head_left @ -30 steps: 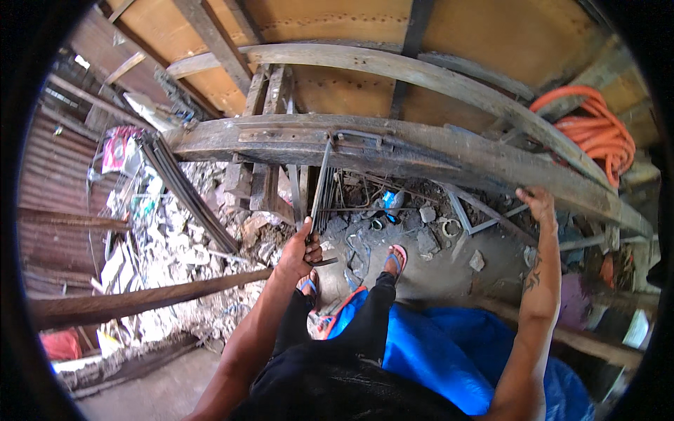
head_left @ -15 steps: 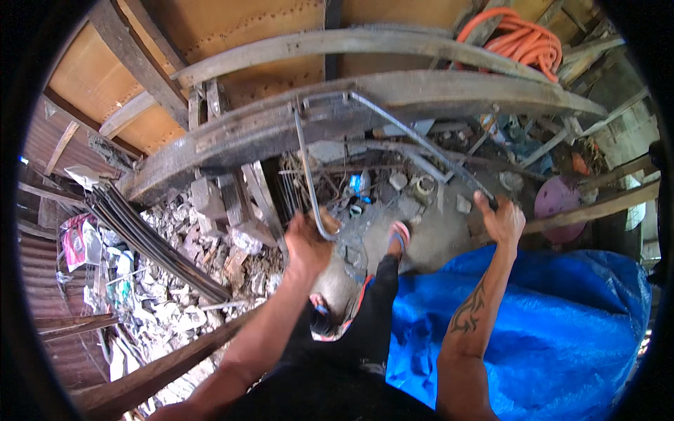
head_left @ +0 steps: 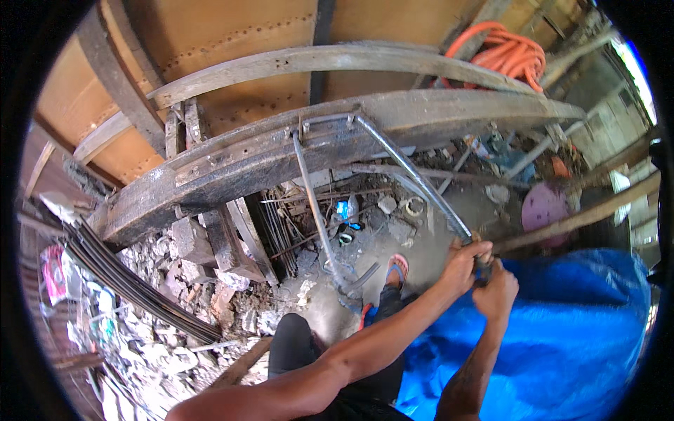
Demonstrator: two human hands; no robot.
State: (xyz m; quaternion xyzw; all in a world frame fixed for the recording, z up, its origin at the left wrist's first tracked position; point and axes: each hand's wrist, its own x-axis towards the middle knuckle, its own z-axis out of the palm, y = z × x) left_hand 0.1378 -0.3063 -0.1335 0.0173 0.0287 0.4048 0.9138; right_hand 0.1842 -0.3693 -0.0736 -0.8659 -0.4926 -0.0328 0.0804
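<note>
Both of my hands are wrapped round the dark lower end of a long grey metal bar (head_left: 415, 177). My left hand (head_left: 463, 265) reaches across to grip it just above my right hand (head_left: 496, 290). The bar's far end meets metal pegs on a thick wooden beam (head_left: 477, 105). Left of it, a thin bent metal rod (head_left: 312, 191) slopes down from the pegs toward me, with no hand on it. Its near end curves into a hook low in the middle. How rod and bar join at the pegs is hard to make out.
Orange hose (head_left: 509, 59) lies coiled behind the beam. A bundle of dark rods (head_left: 140, 281) and broken rubble (head_left: 154, 337) are on the left. A blue tarp (head_left: 562, 330) covers the right side. A purple round object (head_left: 544, 210) sits behind a wooden pole (head_left: 590, 223).
My left hand has let go of the rod's hooked end and moved right onto the bar. My right hand and the bar's near end have come lower, toward me.
</note>
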